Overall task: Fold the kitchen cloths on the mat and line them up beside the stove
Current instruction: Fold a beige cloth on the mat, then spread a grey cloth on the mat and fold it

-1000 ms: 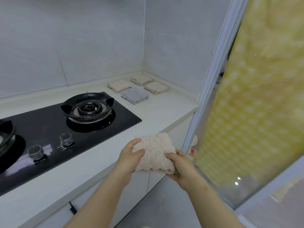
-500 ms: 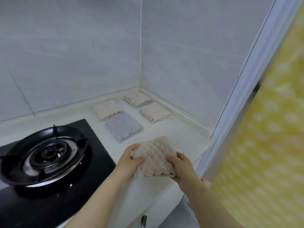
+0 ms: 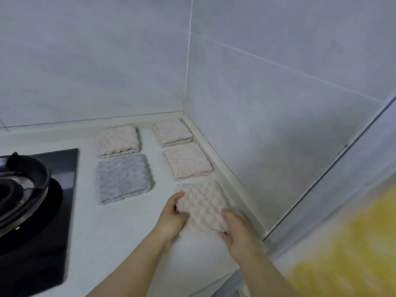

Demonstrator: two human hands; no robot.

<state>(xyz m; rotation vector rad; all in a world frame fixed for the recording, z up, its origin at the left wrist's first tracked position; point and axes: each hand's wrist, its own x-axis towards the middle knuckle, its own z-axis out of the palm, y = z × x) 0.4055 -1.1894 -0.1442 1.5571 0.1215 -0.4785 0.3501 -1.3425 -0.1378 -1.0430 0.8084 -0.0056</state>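
Beside wall kerb (image 3: 236,196), hands (image 3: 171,219) (image 3: 237,234) grip cloth (image 3: 203,206)

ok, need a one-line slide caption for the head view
Left hand and right hand hold a folded pink cloth at the near end of the wall-side row, right of the grey cloth.

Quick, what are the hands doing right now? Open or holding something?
Left hand: closed, gripping the left edge of the cloth.
Right hand: closed, gripping the same cloth at its near right corner.
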